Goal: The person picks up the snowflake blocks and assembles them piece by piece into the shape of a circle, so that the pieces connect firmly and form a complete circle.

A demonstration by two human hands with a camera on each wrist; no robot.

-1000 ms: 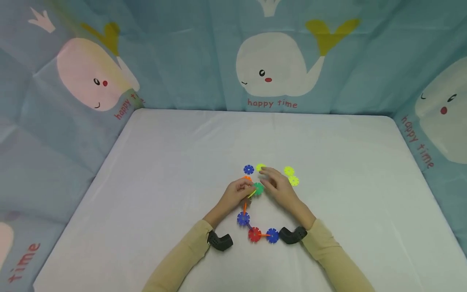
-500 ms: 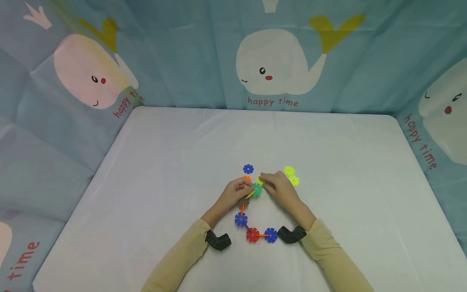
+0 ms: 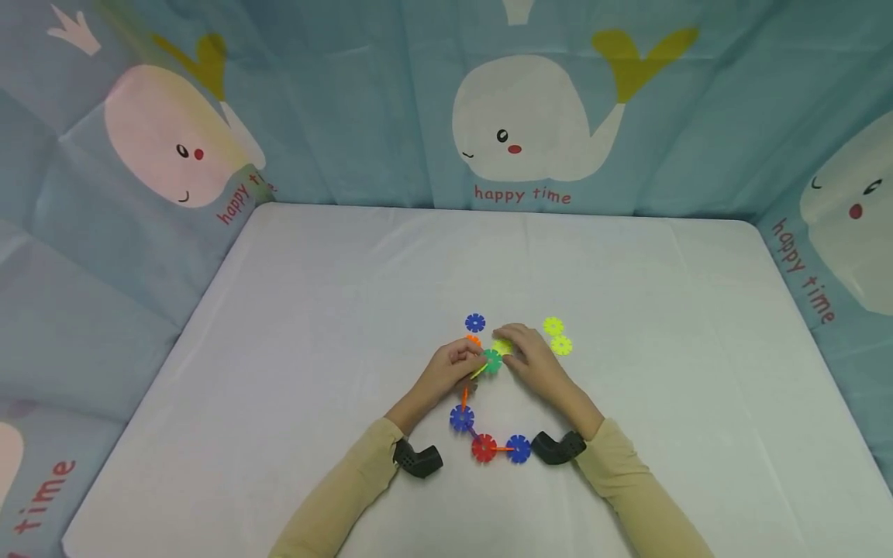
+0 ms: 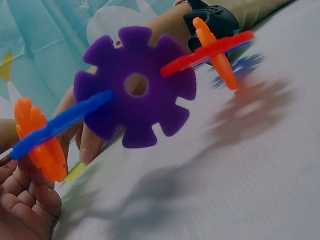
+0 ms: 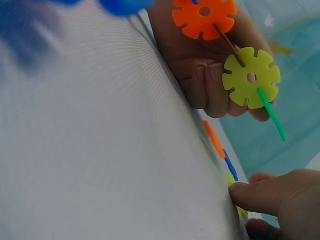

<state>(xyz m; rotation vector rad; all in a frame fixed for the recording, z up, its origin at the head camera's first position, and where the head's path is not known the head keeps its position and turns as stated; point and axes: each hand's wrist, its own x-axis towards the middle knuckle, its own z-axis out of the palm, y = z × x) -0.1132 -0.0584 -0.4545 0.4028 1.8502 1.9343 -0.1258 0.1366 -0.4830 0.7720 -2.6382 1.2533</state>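
My left hand (image 3: 446, 376) pinches a chain of notched plastic discs (image 3: 462, 418) near its far end, by a yellow disc (image 5: 245, 90) with a green disc (image 3: 492, 361) slotted into it. From there the chain runs back through brown, orange, blue, purple and red pieces to a blue disc (image 3: 518, 449). Close in the left wrist view, the purple disc (image 4: 105, 100) hangs above the cloth. My right hand (image 3: 540, 372) has its fingertips on a loose yellow disc (image 3: 501, 347) lying beside the green one. Fingers partly cover this loose disc.
A loose blue disc (image 3: 475, 323) and an orange disc (image 3: 474, 340) lie beyond my left hand. Two yellow discs (image 3: 557, 335) lie right of my right hand. Black wrist devices (image 3: 418, 459) sit at both sleeves. A whale-print curtain (image 3: 391, 116) borders the white table (image 3: 314, 310).
The loose yellow disc has come nearer the green disc with my right hand, and the right fingers have since spread somewhat. My left hand keeps its hold on the chain.
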